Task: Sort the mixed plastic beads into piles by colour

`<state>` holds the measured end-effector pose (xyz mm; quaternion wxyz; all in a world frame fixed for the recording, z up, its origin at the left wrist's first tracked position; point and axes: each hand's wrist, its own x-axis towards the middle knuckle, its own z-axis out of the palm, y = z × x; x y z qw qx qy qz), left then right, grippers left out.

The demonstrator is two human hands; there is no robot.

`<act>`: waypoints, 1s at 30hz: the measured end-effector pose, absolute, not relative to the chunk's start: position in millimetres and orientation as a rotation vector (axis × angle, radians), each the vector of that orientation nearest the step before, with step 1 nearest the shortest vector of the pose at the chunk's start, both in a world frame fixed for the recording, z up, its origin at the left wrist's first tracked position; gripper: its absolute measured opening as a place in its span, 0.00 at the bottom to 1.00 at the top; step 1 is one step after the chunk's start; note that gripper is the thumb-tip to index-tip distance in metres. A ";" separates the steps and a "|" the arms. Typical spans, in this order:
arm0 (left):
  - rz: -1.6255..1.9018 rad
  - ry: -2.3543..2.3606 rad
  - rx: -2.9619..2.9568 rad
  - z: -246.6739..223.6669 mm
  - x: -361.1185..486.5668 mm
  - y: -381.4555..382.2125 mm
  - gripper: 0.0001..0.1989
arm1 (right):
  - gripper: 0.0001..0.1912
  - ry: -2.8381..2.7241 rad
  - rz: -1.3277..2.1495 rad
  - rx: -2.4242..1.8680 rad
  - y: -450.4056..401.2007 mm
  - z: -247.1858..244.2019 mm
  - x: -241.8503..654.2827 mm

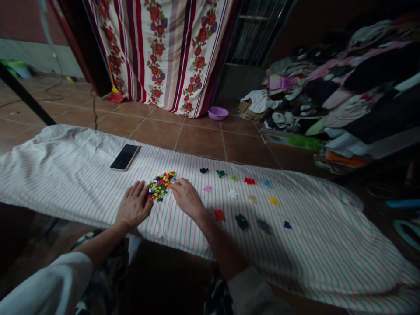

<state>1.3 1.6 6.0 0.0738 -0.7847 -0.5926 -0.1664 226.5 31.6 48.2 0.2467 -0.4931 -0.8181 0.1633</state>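
Phone (125,157) on cloth (82,170), heap of pieces (160,186) right of it, 13 clusters (249,180) farther right

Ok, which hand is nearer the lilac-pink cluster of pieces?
Right. The right hand is close beside the lilac-pink cluster, not touching; the left hand is farther, at the left edge of the multicoloured pile of small pieces.

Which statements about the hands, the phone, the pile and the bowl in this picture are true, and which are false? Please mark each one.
1. The left hand and the right hand are both at the mixed pile. True.
2. The phone lies on the striped cloth. True.
3. The phone lies to the right of the mixed pile. False: it lies to the left.
4. The purple bowl stands on the tiled floor. True.
5. The mixed pile has only one colour. False: it has several, including yellow, red and green.
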 end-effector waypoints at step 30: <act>-0.495 -1.701 -2.332 -1.9 -1.7 3.0 0.26 | 0.09 -2.441 0.276 -1.491 20.4 46.6 195.9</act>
